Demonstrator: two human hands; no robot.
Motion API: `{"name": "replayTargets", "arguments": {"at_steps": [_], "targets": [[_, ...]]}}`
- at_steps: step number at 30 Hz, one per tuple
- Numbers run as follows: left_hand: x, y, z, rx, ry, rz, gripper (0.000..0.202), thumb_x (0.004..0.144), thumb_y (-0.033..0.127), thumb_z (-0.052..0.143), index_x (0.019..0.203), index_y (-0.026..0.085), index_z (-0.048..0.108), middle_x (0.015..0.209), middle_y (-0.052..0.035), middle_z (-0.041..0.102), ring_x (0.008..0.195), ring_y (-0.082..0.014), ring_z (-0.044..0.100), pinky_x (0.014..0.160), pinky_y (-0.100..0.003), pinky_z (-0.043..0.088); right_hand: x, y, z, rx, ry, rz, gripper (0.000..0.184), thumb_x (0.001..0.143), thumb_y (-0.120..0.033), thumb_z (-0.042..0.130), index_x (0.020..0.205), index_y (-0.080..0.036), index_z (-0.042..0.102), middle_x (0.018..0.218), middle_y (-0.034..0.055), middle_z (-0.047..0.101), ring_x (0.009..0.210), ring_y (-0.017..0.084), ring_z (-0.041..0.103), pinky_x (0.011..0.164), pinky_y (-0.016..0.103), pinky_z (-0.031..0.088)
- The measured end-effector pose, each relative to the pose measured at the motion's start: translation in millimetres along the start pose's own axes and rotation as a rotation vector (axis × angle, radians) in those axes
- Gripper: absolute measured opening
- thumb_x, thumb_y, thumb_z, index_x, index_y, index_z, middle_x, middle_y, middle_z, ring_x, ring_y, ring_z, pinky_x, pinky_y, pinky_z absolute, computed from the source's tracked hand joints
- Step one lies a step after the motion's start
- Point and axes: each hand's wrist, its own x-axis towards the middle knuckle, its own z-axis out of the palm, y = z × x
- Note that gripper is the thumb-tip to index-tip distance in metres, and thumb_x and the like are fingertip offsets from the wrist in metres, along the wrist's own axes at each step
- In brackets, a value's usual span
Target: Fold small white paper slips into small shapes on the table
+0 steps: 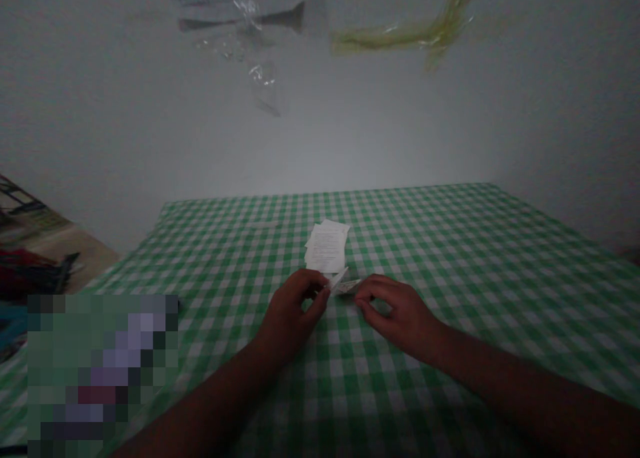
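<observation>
In the head view I see a folded paper strip (345,285), its long axis running roughly left to right and tilted slightly, pinched at its left end by the fingers of the left hand (293,315). The right hand's (400,316) curled fingers sit just beside its right end; I cannot tell whether they touch. Beyond the fingers, a stack of paper slips (325,247) lies on the desk (465,245).
</observation>
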Motion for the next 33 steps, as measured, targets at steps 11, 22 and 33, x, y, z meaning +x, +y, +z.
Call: {"name": "replayTargets", "arguments": {"at_steps": [11,22,33], "targets": [[-6,4,14.0,-0.132,-0.088,0.101,0.014,0.088,0.018,0.059,0.097,0.02,0.07,0.095,-0.0041,0.07,0.089,-0.0163,0.066,0.083,-0.032,0.054,-9,-10,22,0.604,0.03,0.381,0.01,0.086,-0.032,0.064,0.092,-0.023,0.064,0.087,0.0002,0.068,0.084,0.016,0.066,0.077,0.032,0.054],[-7,6,15.4,-0.174,-0.084,0.127,0.011,0.086,0.019,0.066,0.094,0.021,0.072,0.096,-0.0027,0.072,0.089,-0.0156,0.068,0.081,-0.03,0.055,-5,-9,19,0.675,0.056,0.476,0.02,0.08,-0.04,0.07,0.082,-0.021,0.063,0.081,-0.0003,0.066,0.077,0.015,0.063,0.075,0.032,0.053],[-9,8,18.5,-0.087,-0.033,0.125,0.011,0.084,0.017,0.067,0.093,0.021,0.07,0.092,-0.0015,0.073,0.086,-0.0156,0.068,0.08,-0.029,0.054,-5,-9,21,0.718,0.055,0.44,0.021,0.081,-0.041,0.07,0.082,-0.021,0.064,0.079,0.0004,0.065,0.077,0.016,0.062,0.076,0.033,0.051]]}}
